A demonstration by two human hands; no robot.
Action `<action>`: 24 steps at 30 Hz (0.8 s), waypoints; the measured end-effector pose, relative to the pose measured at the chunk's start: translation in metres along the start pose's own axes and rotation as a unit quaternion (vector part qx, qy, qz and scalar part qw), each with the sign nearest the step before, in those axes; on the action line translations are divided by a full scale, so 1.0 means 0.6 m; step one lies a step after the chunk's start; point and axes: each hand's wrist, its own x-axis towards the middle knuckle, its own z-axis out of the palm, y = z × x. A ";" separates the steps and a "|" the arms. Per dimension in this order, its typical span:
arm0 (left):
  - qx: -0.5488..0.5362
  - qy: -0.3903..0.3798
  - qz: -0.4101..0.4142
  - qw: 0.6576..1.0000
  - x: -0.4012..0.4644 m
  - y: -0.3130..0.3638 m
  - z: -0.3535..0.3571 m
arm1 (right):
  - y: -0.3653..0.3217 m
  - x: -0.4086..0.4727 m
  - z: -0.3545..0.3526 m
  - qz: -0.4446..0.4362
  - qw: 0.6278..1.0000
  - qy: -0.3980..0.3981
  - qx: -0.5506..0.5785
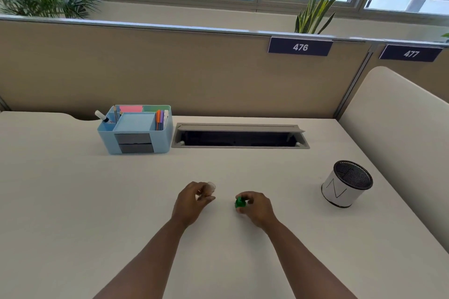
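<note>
My left hand (193, 200) hovers just above the white desk (73, 201) near its middle and pinches a small clear plastic cap (211, 187) between thumb and fingers. To its right, my right hand (256, 207) grips a small green object (240, 202), its fingers curled over the top of it. The two hands are a short gap apart. What the green object is cannot be made out; part of it is hidden by the fingers.
A light-blue desk organiser (136, 130) with pens, sticky notes and two grey drawers stands at the back left. An open cable tray (239, 137) lies at the back centre. A black mesh pen cup (347, 183) with a white wrap stands at the right, near a beige side panel (398, 128).
</note>
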 end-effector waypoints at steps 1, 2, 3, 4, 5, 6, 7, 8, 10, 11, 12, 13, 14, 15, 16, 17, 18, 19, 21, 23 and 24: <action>-0.004 0.005 -0.005 1.000 0.001 -0.001 0.000 | 0.005 0.000 0.002 0.001 1.000 0.004 -0.006; -0.010 0.009 -0.012 1.000 0.001 -0.002 0.000 | 0.008 0.000 0.003 0.002 1.000 0.008 -0.007; -0.018 0.011 -0.020 1.000 0.001 -0.003 0.000 | 0.011 0.001 0.004 0.001 1.000 0.012 -0.010; -0.027 0.013 -0.027 0.999 0.001 -0.003 0.000 | 0.013 0.003 0.005 -0.001 1.000 0.015 -0.019; -0.036 0.016 -0.034 0.999 0.002 -0.002 0.000 | 0.015 0.004 0.006 -0.003 0.999 0.017 -0.034; -0.043 0.020 -0.040 0.998 0.002 -0.001 0.001 | 0.016 0.005 0.006 -0.006 0.999 0.019 -0.046; -0.050 0.025 -0.044 0.997 0.004 0.002 0.002 | 0.017 0.006 0.005 -0.007 0.998 0.017 -0.052; -0.056 0.029 -0.046 0.997 0.005 0.005 0.003 | 0.016 0.006 0.004 -0.008 0.999 0.012 -0.051; -0.067 0.028 -0.043 0.996 0.010 0.018 0.006 | 0.012 0.003 -0.005 -0.014 0.999 0.007 -0.028; -0.075 0.025 -0.040 0.996 0.013 0.028 0.009 | 0.008 0.002 -0.012 -0.020 1.000 0.016 -0.006; -0.088 0.021 -0.037 0.995 0.015 0.040 0.011 | 0.004 0.000 -0.019 -0.027 0.999 0.030 0.025; -0.103 0.014 -0.034 0.994 0.017 0.055 0.014 | -0.001 -0.003 -0.029 -0.030 0.997 0.041 0.063; -0.122 0.004 -0.031 0.992 0.019 0.071 0.018 | -0.006 -0.006 -0.038 -0.027 0.993 0.041 0.110; -0.142 -0.008 -0.031 0.989 0.021 0.085 0.021 | -0.012 -0.009 -0.046 -0.021 0.986 0.022 0.161; -0.163 -0.023 -0.030 0.986 0.022 0.103 0.028 | -0.016 -0.013 -0.057 -0.015 0.977 -0.010 0.210; -0.181 -0.035 -0.028 0.982 0.022 0.118 0.035 | -0.019 -0.017 -0.066 -0.009 0.967 -0.048 0.251; -0.197 -0.045 -0.025 0.979 0.023 0.133 0.042 | -0.021 -0.021 -0.075 -0.004 0.956 -0.081 0.283; -0.210 -0.054 -0.021 0.976 0.023 0.146 0.049 | -0.021 -0.025 -0.083 -0.003 0.945 -0.104 0.309; -0.230 -0.072 -0.013 0.970 0.024 0.173 0.067 | -0.014 -0.035 -0.100 -0.006 0.929 -0.115 0.352; -0.242 -0.085 -0.014 0.967 0.025 0.189 0.081 | -0.007 -0.040 -0.113 -0.009 0.917 -0.100 0.386; -0.241 -0.091 -0.018 0.966 0.026 0.195 0.089 | -0.001 -0.042 -0.120 -0.010 0.914 -0.084 0.397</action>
